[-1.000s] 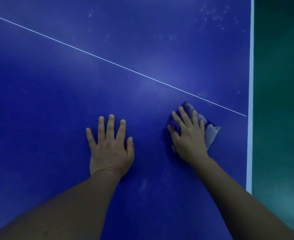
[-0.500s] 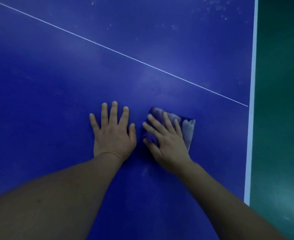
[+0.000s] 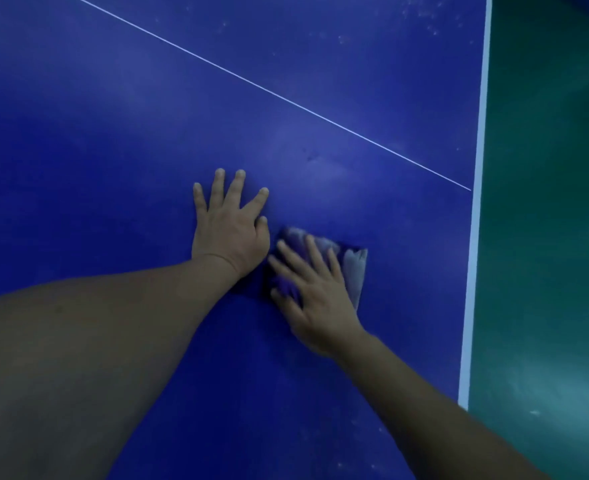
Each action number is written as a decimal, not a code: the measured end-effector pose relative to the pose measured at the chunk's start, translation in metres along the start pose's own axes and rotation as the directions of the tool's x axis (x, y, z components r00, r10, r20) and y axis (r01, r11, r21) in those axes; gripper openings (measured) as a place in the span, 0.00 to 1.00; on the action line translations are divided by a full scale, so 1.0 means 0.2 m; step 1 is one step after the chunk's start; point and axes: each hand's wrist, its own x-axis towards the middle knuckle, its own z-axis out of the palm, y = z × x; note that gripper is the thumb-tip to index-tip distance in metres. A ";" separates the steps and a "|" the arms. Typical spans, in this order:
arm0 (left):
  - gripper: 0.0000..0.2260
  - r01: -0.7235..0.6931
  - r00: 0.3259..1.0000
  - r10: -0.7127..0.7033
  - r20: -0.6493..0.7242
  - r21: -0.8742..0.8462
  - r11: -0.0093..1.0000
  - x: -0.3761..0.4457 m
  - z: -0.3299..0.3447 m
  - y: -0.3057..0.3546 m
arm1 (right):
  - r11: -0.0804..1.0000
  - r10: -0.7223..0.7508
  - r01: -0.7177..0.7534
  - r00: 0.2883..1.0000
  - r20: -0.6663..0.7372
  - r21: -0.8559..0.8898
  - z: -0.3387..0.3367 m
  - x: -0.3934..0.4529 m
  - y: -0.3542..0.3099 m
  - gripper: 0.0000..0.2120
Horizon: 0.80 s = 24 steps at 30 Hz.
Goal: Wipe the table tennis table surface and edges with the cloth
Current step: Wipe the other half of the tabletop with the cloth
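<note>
The blue table tennis table (image 3: 113, 133) fills most of the head view, with a thin white centre line (image 3: 269, 90) running diagonally across it. My right hand (image 3: 315, 299) lies flat on a folded purple and grey cloth (image 3: 353, 268) and presses it onto the surface. My left hand (image 3: 230, 226) rests palm down with fingers spread, just left of and touching distance from the cloth, holding nothing. Both forearms reach in from the bottom.
The table's white right edge (image 3: 476, 220) runs top to bottom, with green floor (image 3: 546, 237) beyond it. Pale dust specks (image 3: 421, 15) dot the table's far right corner, and a few more lie near the bottom (image 3: 366, 462).
My right hand has slid the cloth leftward and toward me, from near the centre line to right beside my left hand. The left hand has stayed planted.
</note>
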 end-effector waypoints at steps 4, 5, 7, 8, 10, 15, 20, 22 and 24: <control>0.23 -0.149 0.986 0.155 0.059 -0.099 0.984 -0.06 -0.04 -0.10 | 0.995 -0.093 0.096 0.992 0.089 -0.036 -0.04 -0.20 0.18 0.25; 0.23 -0.183 0.979 0.192 0.067 -0.115 0.976 -0.10 -0.05 -0.12 | 0.999 -0.038 0.040 0.997 0.065 -0.025 -0.06 -0.17 0.20 0.25; 0.24 -0.231 0.968 0.241 0.072 -0.122 0.965 -0.21 -0.05 -0.18 | 0.989 0.146 -0.145 0.989 -0.015 0.026 -0.09 -0.06 0.18 0.28; 0.24 -0.247 0.964 0.257 0.073 -0.118 0.962 -0.28 -0.04 -0.19 | 0.972 0.234 -0.232 0.971 -0.045 0.042 -0.09 -0.01 0.13 0.29; 0.24 -0.267 0.959 0.275 0.070 -0.106 0.958 -0.42 -0.03 -0.21 | 0.954 0.298 -0.297 0.953 -0.053 0.040 -0.06 0.03 0.01 0.30; 0.27 -0.273 0.956 0.276 0.099 -0.044 0.961 -0.74 -0.02 -0.27 | 1.000 -0.020 0.020 0.997 0.072 0.001 0.12 -0.39 -0.25 0.26; 0.28 -0.242 0.960 0.237 0.151 0.013 0.970 -1.03 -0.01 -0.32 | 0.992 0.119 -0.124 0.984 0.133 0.031 0.02 -0.53 -0.01 0.23; 0.28 -0.235 0.960 0.227 0.161 0.034 0.971 -1.10 0.00 -0.33 | 0.952 0.285 -0.293 0.954 0.093 0.088 -0.01 -0.45 0.01 0.23; 0.28 -0.227 0.960 0.210 0.185 0.075 0.971 -1.16 0.01 -0.34 | 0.931 0.351 -0.356 0.934 0.062 0.087 0.02 -0.39 -0.08 0.25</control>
